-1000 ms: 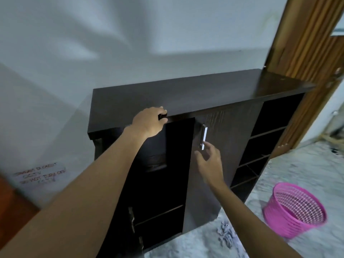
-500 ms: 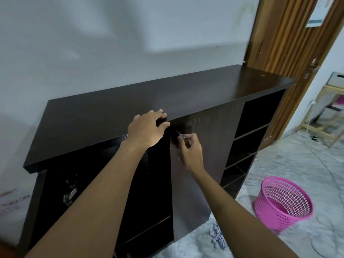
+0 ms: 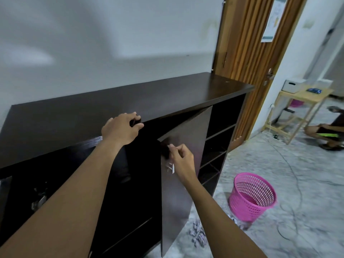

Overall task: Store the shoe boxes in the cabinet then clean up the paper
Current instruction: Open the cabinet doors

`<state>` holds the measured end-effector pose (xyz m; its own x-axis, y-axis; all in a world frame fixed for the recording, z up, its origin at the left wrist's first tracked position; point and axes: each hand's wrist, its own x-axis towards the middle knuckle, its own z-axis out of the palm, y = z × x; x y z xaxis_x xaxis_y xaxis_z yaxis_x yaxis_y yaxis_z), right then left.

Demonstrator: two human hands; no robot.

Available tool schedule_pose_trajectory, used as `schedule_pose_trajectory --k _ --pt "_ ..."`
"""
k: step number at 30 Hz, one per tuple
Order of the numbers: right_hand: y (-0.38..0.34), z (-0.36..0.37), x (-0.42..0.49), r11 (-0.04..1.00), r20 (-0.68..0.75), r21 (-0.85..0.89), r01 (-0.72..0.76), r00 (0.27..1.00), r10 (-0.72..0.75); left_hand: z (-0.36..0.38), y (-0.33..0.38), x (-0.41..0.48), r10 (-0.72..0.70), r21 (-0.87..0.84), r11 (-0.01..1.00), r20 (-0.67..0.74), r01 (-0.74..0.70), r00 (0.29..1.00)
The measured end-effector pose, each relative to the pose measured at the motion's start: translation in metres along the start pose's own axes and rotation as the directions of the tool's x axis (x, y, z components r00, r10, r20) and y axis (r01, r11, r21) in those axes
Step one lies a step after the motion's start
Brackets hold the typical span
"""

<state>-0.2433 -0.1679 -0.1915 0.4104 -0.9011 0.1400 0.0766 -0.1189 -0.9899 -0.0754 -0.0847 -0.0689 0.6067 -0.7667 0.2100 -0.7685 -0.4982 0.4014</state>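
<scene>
Right hand (image 3: 181, 160) fingers pinch the upright door (image 3: 183, 146) handle, apparently; left hand (image 3: 121, 130) grips cabinet (image 3: 93, 110) top.

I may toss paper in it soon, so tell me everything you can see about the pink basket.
The pink basket is a round, open-topped bin, apparently plastic, with perforated mesh walls and a solid rim. It stands upright on the pale marbled floor, right of the dark cabinet, and looks empty. Neither hand touches it.

1 cabinet (image 3: 130, 101), 1 basket (image 3: 252, 197), 2 hands (image 3: 122, 130)
</scene>
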Motion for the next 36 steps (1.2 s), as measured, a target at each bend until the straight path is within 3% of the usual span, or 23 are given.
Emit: schedule_pose_trajectory --k 4,8,13,17,22,36 --pt "0.002 -0.046 -0.023 0.999 -0.001 -0.006 0.042 0.999 -0.042 0.001 0.000 0.002 -0.010 -0.010 1.000 0.003 0.010 1.000" --pt "-0.004 -0.103 -0.037 0.992 -0.126 -0.084 0.095 0.986 -0.105 0.002 -0.003 0.003 -0.014 -0.035 0.999 0.020 0.015 1.000" --pt "-0.042 -0.182 -0.051 0.995 -0.202 -0.093 -0.016 0.979 -0.003 0.015 0.009 0.005 0.042 -0.002 0.999 -0.037 -0.042 0.998" --pt "-0.057 -0.206 -0.040 0.885 -0.377 -0.463 0.037 0.896 -0.235 0.029 0.037 0.012 0.128 0.021 0.992 -0.011 -0.127 0.992" --pt "-0.043 -0.236 -0.030 0.683 -0.356 -0.730 -0.008 0.858 -0.370 0.044 0.061 0.031 0.172 0.085 0.981 0.042 -0.176 0.984" --pt "-0.041 -0.276 0.007 0.722 -0.404 -0.690 -0.054 0.856 -0.323 0.072 0.064 0.035 0.267 0.157 0.954 -0.065 -0.254 0.962"
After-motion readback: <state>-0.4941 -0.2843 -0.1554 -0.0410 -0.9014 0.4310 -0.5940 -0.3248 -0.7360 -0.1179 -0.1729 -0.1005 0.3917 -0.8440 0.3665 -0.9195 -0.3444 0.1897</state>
